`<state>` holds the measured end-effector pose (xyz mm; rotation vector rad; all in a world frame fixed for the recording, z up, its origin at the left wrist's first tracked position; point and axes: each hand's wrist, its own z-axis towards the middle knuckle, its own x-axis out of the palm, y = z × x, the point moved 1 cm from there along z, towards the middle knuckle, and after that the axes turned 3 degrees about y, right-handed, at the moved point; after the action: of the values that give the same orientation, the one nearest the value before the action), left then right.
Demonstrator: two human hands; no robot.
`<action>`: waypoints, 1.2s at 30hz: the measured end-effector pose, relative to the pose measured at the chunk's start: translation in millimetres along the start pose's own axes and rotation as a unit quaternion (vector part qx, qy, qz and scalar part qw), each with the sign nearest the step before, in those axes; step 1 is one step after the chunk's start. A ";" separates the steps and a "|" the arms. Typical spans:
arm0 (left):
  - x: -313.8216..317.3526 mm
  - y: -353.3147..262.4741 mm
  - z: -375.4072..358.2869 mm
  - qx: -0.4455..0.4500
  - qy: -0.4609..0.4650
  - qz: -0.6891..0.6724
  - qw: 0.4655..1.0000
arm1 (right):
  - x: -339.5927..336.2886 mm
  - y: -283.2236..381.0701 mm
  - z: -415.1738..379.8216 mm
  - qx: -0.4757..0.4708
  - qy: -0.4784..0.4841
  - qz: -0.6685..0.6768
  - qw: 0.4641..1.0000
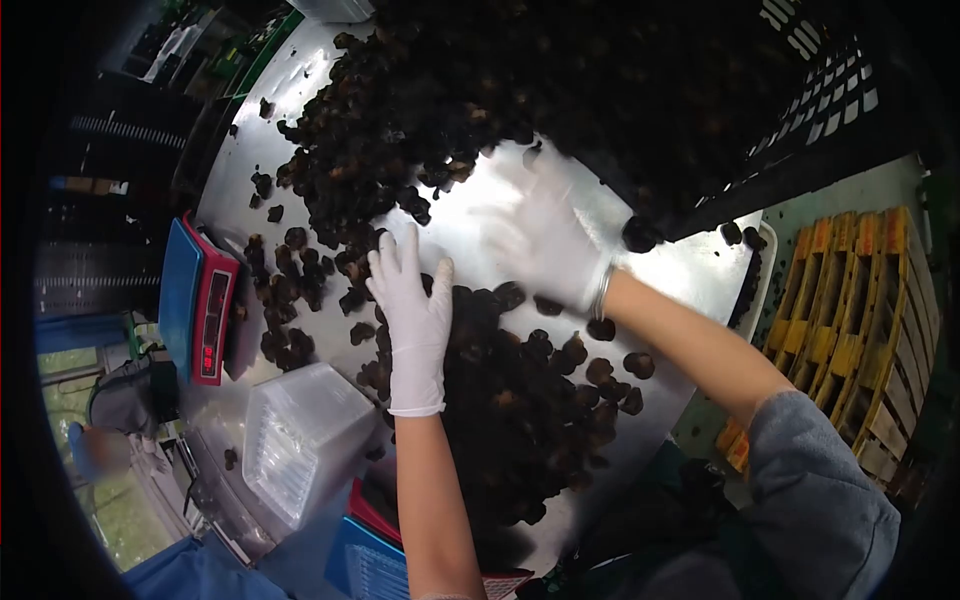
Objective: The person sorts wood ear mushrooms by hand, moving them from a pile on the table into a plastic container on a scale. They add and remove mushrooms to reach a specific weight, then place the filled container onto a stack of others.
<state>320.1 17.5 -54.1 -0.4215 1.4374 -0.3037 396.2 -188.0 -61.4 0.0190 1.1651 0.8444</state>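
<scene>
My left hand [412, 295], in a white glove, reaches over the metal table with its fingers apart and nothing in them. Its fingertips are close to the edge of a large heap of dark, mushroom-like pieces [400, 130]. My right hand [555, 245], also gloved in white, is over the shiny bare metal to the right of my left hand. Motion blurs it, but the fingers look stretched out and spread, with nothing visible in them. A second pile of the dark pieces [510, 400] lies nearer my body, with loose ones around it.
A black crate [820, 110] tilts at the upper right, beside the heap. At left are a red and blue scale [210, 300] and stacked clear plastic trays [310, 430]. Another scale [370, 530] is by my left forearm. Wooden pallets [850, 330] stand right; a person [130, 450] is at lower left.
</scene>
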 end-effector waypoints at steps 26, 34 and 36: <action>32.5 -33.1 48.3 0.133 0.075 -0.047 0.987 | -0.4 -50.8 7.8 0.143 -0.082 -0.219 0.962; -34.7 -17.6 -18.1 -0.084 0.023 -0.089 0.992 | -59.7 -15.3 -68.6 0.173 -0.039 0.018 0.984; -25.0 -28.1 -19.5 0.042 -0.053 0.001 0.998 | -46.3 14.5 -65.8 0.104 0.036 -0.092 0.990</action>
<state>299.2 1.8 -20.7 -0.3631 1.3156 -0.3349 328.6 -231.5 -46.8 0.0526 1.2988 0.5621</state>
